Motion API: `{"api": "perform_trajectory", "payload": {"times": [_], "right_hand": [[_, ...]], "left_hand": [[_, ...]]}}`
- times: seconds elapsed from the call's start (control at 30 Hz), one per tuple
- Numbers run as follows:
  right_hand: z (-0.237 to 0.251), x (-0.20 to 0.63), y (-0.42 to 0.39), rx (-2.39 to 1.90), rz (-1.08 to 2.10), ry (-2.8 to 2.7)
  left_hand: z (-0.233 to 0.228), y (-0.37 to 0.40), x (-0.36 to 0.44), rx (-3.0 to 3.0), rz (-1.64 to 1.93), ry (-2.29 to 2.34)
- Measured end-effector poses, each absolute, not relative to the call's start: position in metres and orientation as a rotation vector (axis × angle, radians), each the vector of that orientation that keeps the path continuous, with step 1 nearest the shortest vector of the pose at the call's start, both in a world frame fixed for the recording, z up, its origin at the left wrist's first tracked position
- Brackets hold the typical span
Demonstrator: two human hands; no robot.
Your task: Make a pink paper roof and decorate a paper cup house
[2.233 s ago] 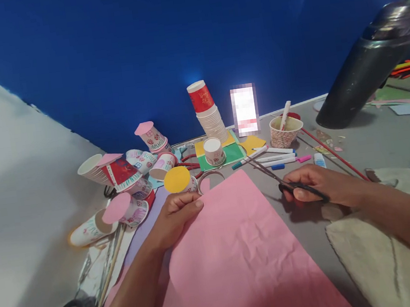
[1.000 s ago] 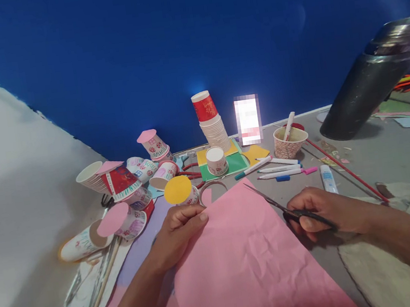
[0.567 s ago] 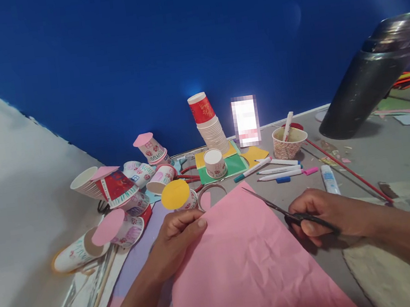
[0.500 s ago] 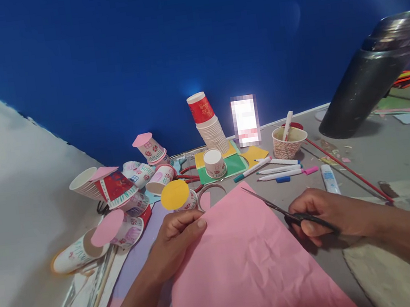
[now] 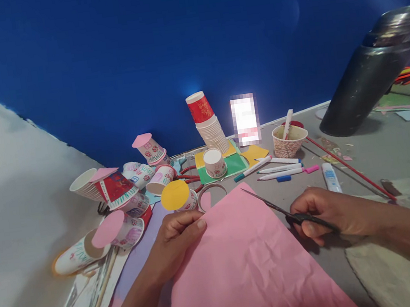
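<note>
A large sheet of pink paper, creased on its right half, fills the lower middle of the view. My left hand pinches its upper left edge, thumb on top. My right hand is closed around the black handles of a pair of scissors. Their blades lie across the sheet's upper right corner and look nearly closed together. Just beyond the paper are a roll of tape and a paper cup topped with a yellow disc.
Decorated paper cups crowd the left. A tall cup stack stands by the blue wall. Markers, a glue tube and a patterned cup lie right of centre. A black flask stands at the far right.
The view has shifted very slightly. Both hands, the pink paper and the scissors stay practically where they were.
</note>
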State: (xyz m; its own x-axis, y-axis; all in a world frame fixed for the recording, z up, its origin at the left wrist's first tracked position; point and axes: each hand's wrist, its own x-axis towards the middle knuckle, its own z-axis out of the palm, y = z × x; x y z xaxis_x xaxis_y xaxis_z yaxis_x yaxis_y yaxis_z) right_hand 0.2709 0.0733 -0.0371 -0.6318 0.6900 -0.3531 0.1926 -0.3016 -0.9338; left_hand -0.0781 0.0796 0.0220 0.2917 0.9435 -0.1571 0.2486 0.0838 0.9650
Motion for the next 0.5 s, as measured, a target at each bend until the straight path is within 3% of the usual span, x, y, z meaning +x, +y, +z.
{"api": "perform_trajectory", "payload": {"times": [0.5], "right_hand": [[-0.0343, 0.2728, 0.0728, -1.146, 2.014, -1.614]], "left_hand": [[0.0211, 0.0804, -0.0812, 1.433, 0.771, 1.177]]}}
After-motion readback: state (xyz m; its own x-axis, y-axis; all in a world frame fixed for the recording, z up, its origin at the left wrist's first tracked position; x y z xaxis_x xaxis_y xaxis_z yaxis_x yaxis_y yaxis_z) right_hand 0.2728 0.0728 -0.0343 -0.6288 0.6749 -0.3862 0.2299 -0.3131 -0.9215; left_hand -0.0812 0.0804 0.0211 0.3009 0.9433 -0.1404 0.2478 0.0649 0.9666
